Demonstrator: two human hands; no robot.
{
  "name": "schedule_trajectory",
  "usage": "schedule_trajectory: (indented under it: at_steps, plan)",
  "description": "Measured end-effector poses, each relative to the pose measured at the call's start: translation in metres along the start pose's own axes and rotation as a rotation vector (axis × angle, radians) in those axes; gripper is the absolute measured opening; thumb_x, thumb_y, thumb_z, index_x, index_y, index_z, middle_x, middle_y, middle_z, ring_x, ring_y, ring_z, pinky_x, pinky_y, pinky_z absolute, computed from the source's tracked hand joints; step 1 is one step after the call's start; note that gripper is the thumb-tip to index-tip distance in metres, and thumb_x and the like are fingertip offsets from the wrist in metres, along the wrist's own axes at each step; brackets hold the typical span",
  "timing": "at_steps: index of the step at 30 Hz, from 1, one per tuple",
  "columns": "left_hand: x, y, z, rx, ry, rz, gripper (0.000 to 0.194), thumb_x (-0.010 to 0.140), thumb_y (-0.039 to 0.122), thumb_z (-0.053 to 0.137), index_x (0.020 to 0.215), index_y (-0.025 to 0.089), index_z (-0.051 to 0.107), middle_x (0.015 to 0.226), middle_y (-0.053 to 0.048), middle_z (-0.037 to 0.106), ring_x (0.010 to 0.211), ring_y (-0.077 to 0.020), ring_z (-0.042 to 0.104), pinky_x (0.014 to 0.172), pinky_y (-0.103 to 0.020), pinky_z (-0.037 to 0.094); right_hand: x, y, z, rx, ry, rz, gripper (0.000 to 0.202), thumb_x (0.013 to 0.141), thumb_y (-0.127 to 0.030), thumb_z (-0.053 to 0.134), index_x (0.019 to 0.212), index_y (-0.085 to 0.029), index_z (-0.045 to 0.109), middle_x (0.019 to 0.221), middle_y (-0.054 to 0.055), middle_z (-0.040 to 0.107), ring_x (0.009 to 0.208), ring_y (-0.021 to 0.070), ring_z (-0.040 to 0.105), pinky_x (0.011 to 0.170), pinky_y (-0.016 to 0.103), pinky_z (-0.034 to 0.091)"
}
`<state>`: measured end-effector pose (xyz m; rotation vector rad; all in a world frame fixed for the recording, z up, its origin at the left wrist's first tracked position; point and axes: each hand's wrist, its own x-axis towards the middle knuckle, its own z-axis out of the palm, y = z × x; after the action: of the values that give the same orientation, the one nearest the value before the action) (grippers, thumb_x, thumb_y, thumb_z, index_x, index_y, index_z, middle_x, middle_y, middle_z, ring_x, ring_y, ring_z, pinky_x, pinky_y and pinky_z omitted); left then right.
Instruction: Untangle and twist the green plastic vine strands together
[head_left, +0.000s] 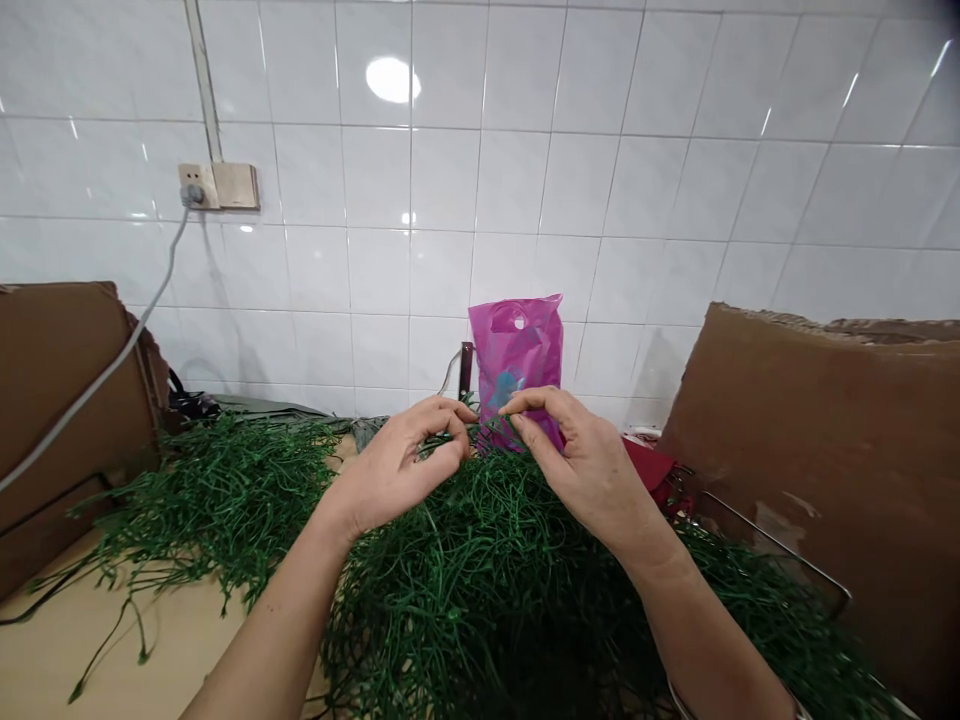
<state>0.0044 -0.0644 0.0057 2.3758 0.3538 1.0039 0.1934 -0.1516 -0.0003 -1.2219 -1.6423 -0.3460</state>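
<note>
My left hand (409,460) is closed in a pinch, with a bit of thin green stem (466,402) showing at its fingertips. Close beside it, my right hand (581,460) pinches thin green strands between thumb and forefinger; their ends hang in front of the pink bag. Both hands are raised over a large heap of tangled green stems (480,560), which look like artificial plant pieces. Exactly where the held strands run between the fingers is hard to make out.
A second green pile (225,500) lies on the pale table (172,640). A pink plastic bag (517,340) stands against the tiled wall. Cardboard pieces (67,400) rise left and right (817,430). A grey cable (112,370) hangs from a socket. Something red (649,470) lies behind my right wrist.
</note>
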Motion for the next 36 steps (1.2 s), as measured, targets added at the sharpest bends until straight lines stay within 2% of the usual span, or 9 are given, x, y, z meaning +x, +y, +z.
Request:
schedule_trajectory:
  at_steps: [3,5,6,10,15,21,25,30,36]
  plan:
    - [0.001,0.001,0.006,0.052,0.131,-0.146,0.023,0.09,0.044,0.061,0.096,0.022,0.057,0.114,-0.005,0.066,0.09,-0.021,0.061,0.079,-0.033,0.045,0.0,-0.005,0.004,0.085,-0.044,0.047,0.007,0.097,-0.024,0.056,0.096,-0.025,0.063,0.09,0.002,0.069,0.084,0.0194,0.064,0.078,0.034,0.051]
    - [0.003,0.0,0.011,0.061,0.14,-0.184,0.033,0.088,0.045,0.063,0.112,0.023,0.054,0.108,-0.003,0.067,0.081,-0.0187,0.059,0.07,-0.03,0.042,-0.001,-0.006,0.008,0.166,-0.083,0.087,0.008,0.097,-0.025,0.056,0.097,-0.025,0.064,0.09,0.001,0.069,0.082,0.0183,0.063,0.075,0.033,0.051]
    - [0.004,-0.001,0.013,0.047,0.118,-0.174,0.032,0.091,0.043,0.061,0.115,0.023,0.055,0.102,-0.003,0.068,0.079,-0.018,0.059,0.069,-0.029,0.041,-0.001,-0.005,0.009,0.197,-0.101,0.103,0.009,0.097,-0.025,0.056,0.098,-0.025,0.065,0.091,0.001,0.069,0.083,0.0183,0.063,0.076,0.033,0.051]
    - [0.005,-0.008,0.011,-0.001,0.033,-0.109,0.019,0.097,0.033,0.05,0.104,0.022,0.064,0.081,0.0,0.063,0.074,-0.0157,0.054,0.068,-0.026,0.039,-0.002,0.001,0.008,0.261,-0.142,0.122,0.012,0.093,-0.023,0.061,0.104,-0.025,0.065,0.1,0.003,0.07,0.095,0.0204,0.065,0.088,0.038,0.052]
    - [0.004,-0.015,0.006,-0.077,0.04,-0.121,0.024,0.097,0.04,0.052,0.105,0.022,0.066,0.073,0.002,0.057,0.068,-0.014,0.049,0.062,-0.025,0.036,-0.001,0.005,0.0,0.364,-0.233,0.184,0.028,0.088,-0.025,0.066,0.116,-0.025,0.061,0.108,0.004,0.068,0.105,0.0206,0.064,0.098,0.04,0.05]
    - [0.003,-0.012,0.006,-0.101,0.055,-0.118,0.021,0.097,0.037,0.053,0.104,0.022,0.066,0.071,0.003,0.056,0.066,-0.0124,0.048,0.059,-0.024,0.034,0.002,-0.002,-0.004,0.398,-0.243,0.263,0.023,0.096,-0.039,0.055,0.107,-0.023,0.067,0.102,0.004,0.071,0.096,0.0197,0.065,0.087,0.037,0.052]
    - [0.004,-0.009,0.008,-0.059,0.049,-0.08,0.019,0.096,0.032,0.054,0.103,0.021,0.068,0.073,0.004,0.058,0.065,-0.011,0.047,0.06,-0.024,0.035,0.001,-0.006,0.002,0.293,-0.224,0.229,0.015,0.091,-0.034,0.062,0.099,-0.023,0.069,0.095,0.002,0.072,0.091,0.0192,0.064,0.086,0.036,0.051]
    - [0.004,-0.007,0.008,-0.028,0.042,-0.088,0.018,0.095,0.031,0.053,0.101,0.021,0.067,0.073,0.004,0.058,0.066,-0.0114,0.046,0.06,-0.024,0.033,0.0,-0.005,0.007,0.231,-0.188,0.206,0.011,0.091,-0.026,0.057,0.092,-0.022,0.067,0.092,0.001,0.072,0.088,0.0184,0.064,0.082,0.033,0.049]
    - [0.006,-0.003,0.021,0.007,0.059,-0.115,0.01,0.091,0.027,0.053,0.089,0.02,0.061,0.063,0.007,0.045,0.059,-0.0104,0.038,0.057,-0.024,0.028,-0.002,0.002,0.019,0.171,-0.104,0.204,0.006,0.08,-0.025,0.061,0.083,-0.021,0.064,0.078,0.001,0.066,0.076,0.0171,0.06,0.071,0.03,0.046]
